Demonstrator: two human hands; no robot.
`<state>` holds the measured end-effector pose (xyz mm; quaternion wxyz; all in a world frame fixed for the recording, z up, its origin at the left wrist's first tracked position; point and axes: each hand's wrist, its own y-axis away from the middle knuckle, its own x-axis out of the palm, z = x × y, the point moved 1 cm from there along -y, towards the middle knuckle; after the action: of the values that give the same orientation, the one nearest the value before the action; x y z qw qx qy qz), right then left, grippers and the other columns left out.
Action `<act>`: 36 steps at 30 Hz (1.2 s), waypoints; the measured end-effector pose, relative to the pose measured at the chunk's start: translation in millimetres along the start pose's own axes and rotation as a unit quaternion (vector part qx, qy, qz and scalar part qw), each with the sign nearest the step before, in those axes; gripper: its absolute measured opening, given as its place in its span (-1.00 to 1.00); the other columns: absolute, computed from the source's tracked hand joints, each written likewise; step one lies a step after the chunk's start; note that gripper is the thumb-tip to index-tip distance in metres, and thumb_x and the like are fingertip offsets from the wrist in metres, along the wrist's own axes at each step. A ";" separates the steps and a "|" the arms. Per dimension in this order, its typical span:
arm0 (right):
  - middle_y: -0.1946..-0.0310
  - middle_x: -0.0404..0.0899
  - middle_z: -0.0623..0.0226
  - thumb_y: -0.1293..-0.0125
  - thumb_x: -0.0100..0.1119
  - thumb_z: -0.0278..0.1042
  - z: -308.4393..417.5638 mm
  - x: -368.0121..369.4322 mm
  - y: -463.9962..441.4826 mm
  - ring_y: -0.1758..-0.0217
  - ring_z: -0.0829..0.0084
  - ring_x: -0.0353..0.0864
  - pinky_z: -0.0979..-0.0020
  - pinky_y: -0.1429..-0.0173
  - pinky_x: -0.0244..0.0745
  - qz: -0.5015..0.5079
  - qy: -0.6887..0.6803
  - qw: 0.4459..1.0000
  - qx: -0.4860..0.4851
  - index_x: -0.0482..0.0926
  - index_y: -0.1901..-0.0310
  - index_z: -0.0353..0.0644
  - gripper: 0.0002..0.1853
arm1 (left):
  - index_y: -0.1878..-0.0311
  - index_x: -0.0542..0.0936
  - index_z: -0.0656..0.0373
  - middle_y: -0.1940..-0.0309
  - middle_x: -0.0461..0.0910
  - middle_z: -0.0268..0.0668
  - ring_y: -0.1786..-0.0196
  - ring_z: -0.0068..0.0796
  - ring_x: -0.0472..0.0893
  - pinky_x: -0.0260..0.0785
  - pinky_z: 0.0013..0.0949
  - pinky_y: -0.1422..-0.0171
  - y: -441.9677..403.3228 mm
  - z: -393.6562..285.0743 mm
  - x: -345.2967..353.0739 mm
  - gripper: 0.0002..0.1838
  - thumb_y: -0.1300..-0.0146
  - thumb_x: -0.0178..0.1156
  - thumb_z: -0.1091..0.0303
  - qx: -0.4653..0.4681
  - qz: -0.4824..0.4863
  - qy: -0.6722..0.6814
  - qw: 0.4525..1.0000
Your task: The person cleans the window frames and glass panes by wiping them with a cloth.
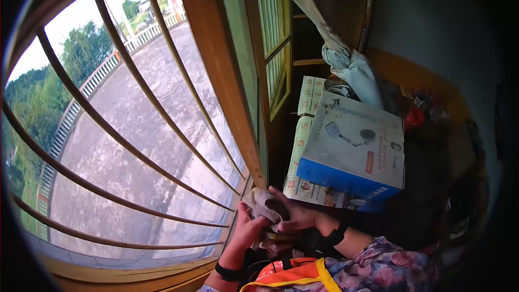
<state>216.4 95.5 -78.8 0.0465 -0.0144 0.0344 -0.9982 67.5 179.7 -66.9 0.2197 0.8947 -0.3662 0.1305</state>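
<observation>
A crumpled pale grey cloth [264,201] is bunched up at the lower corner of the wooden window frame [230,70]. My left hand [250,228] grips it from the left, thumb pressed into the folds. On the other side, my right hand [301,217] is closed around the cloth, its fingers partly hidden by the fabric. Both hands are close together, just inside the window sill. Below them the lower part of the cloth and whatever lies under it are dark and hard to make out.
Curved window bars [143,94] run along the left, with a paved yard [130,130] outside. Right of my hands, a white and blue box [354,140] rests on printed calendar sheets [296,154]. A knotted curtain [351,70] hangs behind it. An orange and yellow garment [292,276] covers my front.
</observation>
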 end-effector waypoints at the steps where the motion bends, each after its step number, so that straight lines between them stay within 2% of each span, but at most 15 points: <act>1: -0.08 0.27 0.09 0.01 0.30 -0.14 5.6 10.1 0.2 -0.14 0.29 0.27 0.34 -0.19 0.19 0.002 -0.118 0.993 0.023 -0.17 -0.29 -0.15 -0.04 | -0.06 0.03 0.16 0.01 0.27 -0.13 -0.02 -0.33 0.39 0.32 -0.30 -0.06 -0.2 -5.1 7.5 -0.40 0.04 0.10 0.58 -0.006 0.001 0.038 0.999; 3: 0.03 0.38 0.27 0.00 0.29 -0.39 13.9 25.4 -1.8 -0.01 0.44 0.36 0.48 -0.12 0.27 -0.067 -0.263 0.961 0.052 0.09 -0.22 -0.20 -0.24 | -0.11 0.08 0.18 0.04 0.31 -0.14 -0.06 -0.33 0.36 0.29 -0.29 -0.08 -3.3 -20.6 18.2 -0.39 -0.01 0.13 0.51 0.027 0.066 -0.018 0.997; 5: 0.05 0.40 0.32 0.01 0.29 -0.38 18.7 14.5 -1.9 0.00 0.49 0.38 0.50 -0.11 0.28 -0.110 -0.300 0.946 0.060 0.24 -0.14 -0.25 -0.36 | -0.11 0.23 0.18 0.08 0.37 -0.13 -0.07 -0.26 0.35 0.23 -0.25 -0.12 6.9 -74.3 27.8 -0.44 -0.02 0.19 0.40 0.049 0.099 -0.341 0.934; 6: 0.13 0.43 0.30 0.00 0.25 -0.36 19.3 3.5 -4.4 0.07 0.48 0.41 0.49 -0.09 0.30 -0.155 -0.295 0.940 0.076 0.30 -0.08 -0.27 -0.43 | -0.04 0.37 0.16 0.11 0.41 -0.10 -0.06 -0.16 0.34 0.19 -0.22 -0.15 3.3 -93.4 24.0 -0.49 0.04 0.26 0.35 0.328 0.021 -0.623 0.710; 8: 0.26 0.46 0.28 -0.01 0.19 -0.35 49.4 -10.8 -9.2 0.20 0.50 0.45 0.47 0.03 0.38 -0.233 -0.383 0.892 0.068 0.33 -0.02 -0.26 -0.50 | -0.01 0.38 0.20 0.09 0.40 -0.07 -0.02 -0.08 0.35 0.17 -0.18 -0.13 5.1 -159.0 51.3 -0.49 0.07 0.25 0.40 0.453 -0.200 -0.606 0.622; 9: 0.28 0.46 0.27 -0.03 0.18 -0.37 50.5 -21.3 -21.3 0.17 0.52 0.45 0.45 0.10 0.44 -0.231 -0.391 0.891 -0.020 0.26 -0.08 -0.26 -0.46 | -0.05 0.35 0.23 0.06 0.37 -0.04 -0.05 -0.06 0.32 0.12 -0.14 -0.17 -6.2 -184.3 50.2 -0.51 0.00 0.19 0.39 0.521 -0.258 -0.555 0.595; 10: 0.07 0.39 0.29 -0.04 0.16 -0.38 71.6 -29.3 -28.7 0.04 0.45 0.42 0.41 -0.13 0.31 -0.233 -0.394 0.888 -0.033 0.17 -0.16 -0.21 -0.38 | -0.15 0.24 0.20 -0.05 0.30 -0.07 -0.13 -0.07 0.25 0.04 -0.08 -0.22 -13.1 -212.8 59.4 -0.48 -0.09 0.10 0.43 0.565 -0.300 -0.582 0.501; 11: 0.14 0.38 0.33 -0.08 0.13 -0.44 92.3 -38.8 -40.2 0.13 0.52 0.43 0.45 0.15 0.50 -0.203 -0.405 0.886 -0.100 0.17 -0.14 -0.19 -0.43 | -0.19 0.20 0.24 -0.12 0.22 0.00 -0.19 -0.01 0.17 -0.06 -0.05 -0.27 -29.0 -235.4 58.7 -0.43 -0.14 0.07 0.22 0.576 -0.318 -0.593 0.464; 12: 0.06 0.34 0.34 -0.07 0.13 -0.42 116.5 -43.8 -51.7 0.05 0.48 0.40 0.43 0.02 0.43 -0.197 -0.373 0.896 -0.138 0.16 -0.16 -0.16 -0.41 | -0.24 0.14 0.25 -0.20 0.12 0.01 -0.26 0.00 0.10 -0.13 -0.02 -0.30 -41.4 -252.8 61.8 -0.37 -0.15 0.04 0.16 0.580 -0.331 -0.598 0.443; 14: -0.09 0.23 0.26 -0.02 0.12 -0.41 159.2 -56.0 -80.4 -0.16 0.43 0.23 0.43 -0.23 0.13 -0.229 -0.180 0.921 -0.259 0.04 -0.23 -0.23 -0.28 | -0.29 0.06 0.17 -0.26 0.05 -0.04 -0.33 -0.04 0.00 -0.25 -0.04 -0.37 -54.2 -266.8 66.1 -0.34 -0.12 0.04 0.27 0.606 -0.332 -0.611 0.386; 16: -0.16 0.16 0.18 -0.02 0.14 -0.37 191.9 -67.5 -111.5 -0.22 0.36 0.17 0.42 -0.28 0.03 -0.291 -0.052 0.904 -0.308 -0.02 -0.25 -0.30 -0.23 | -0.27 0.10 0.23 -0.29 0.01 -0.06 -0.36 -0.04 -0.07 -0.34 -0.02 -0.39 -60.3 -266.2 73.7 -0.35 -0.02 -0.05 0.41 0.615 -0.326 -0.636 0.333; 19: -0.18 0.15 -0.03 0.04 0.18 -0.31 217.8 -89.7 -165.4 -0.26 0.16 0.16 0.34 -0.29 0.06 -0.423 0.178 0.815 -0.354 -0.02 -0.24 -0.32 -0.18 | -0.21 0.21 0.27 -0.29 0.00 -0.06 -0.37 -0.05 -0.08 -0.33 -0.01 -0.39 -67.1 -267.5 78.7 -0.35 0.09 -0.07 0.50 0.595 -0.317 -0.669 0.314; 26: -0.14 0.21 -0.07 0.08 0.20 -0.21 238.5 -93.2 -208.6 -0.23 0.05 0.20 0.25 -0.25 0.14 -0.367 0.137 0.833 -0.391 -0.01 -0.24 -0.26 -0.15 | -0.14 0.28 0.37 -0.26 0.04 0.04 -0.35 0.09 -0.06 -0.22 0.00 -0.39 -79.3 -268.7 70.7 -0.38 0.16 -0.12 0.60 0.639 -0.298 -0.615 0.351; 31: -0.08 0.27 -0.05 0.06 0.19 -0.19 235.6 -97.0 -205.9 -0.17 0.00 0.27 0.19 -0.18 0.22 -0.373 0.149 0.857 -0.323 0.01 -0.22 -0.17 -0.20 | -0.10 0.31 0.42 -0.26 0.05 0.05 -0.34 0.10 -0.05 -0.20 -0.01 -0.39 -78.7 -270.1 69.9 -0.41 0.16 -0.14 0.62 0.629 -0.320 -0.627 0.330; 36: -0.05 0.30 -0.04 0.03 0.19 -0.17 225.5 -110.0 -209.3 -0.15 0.00 0.28 0.21 -0.18 0.22 -0.375 0.151 0.840 -0.361 0.06 -0.20 -0.19 -0.24 | -0.08 0.35 0.40 -0.25 0.07 0.04 -0.34 0.08 0.00 -0.15 0.00 -0.38 -80.5 -276.4 59.0 -0.44 0.14 -0.16 0.65 0.649 -0.316 -0.618 0.312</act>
<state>313.8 298.5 157.9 -0.3460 0.1094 0.3909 -0.8459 146.0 330.7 172.6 -0.6975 0.6179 0.1173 -0.3434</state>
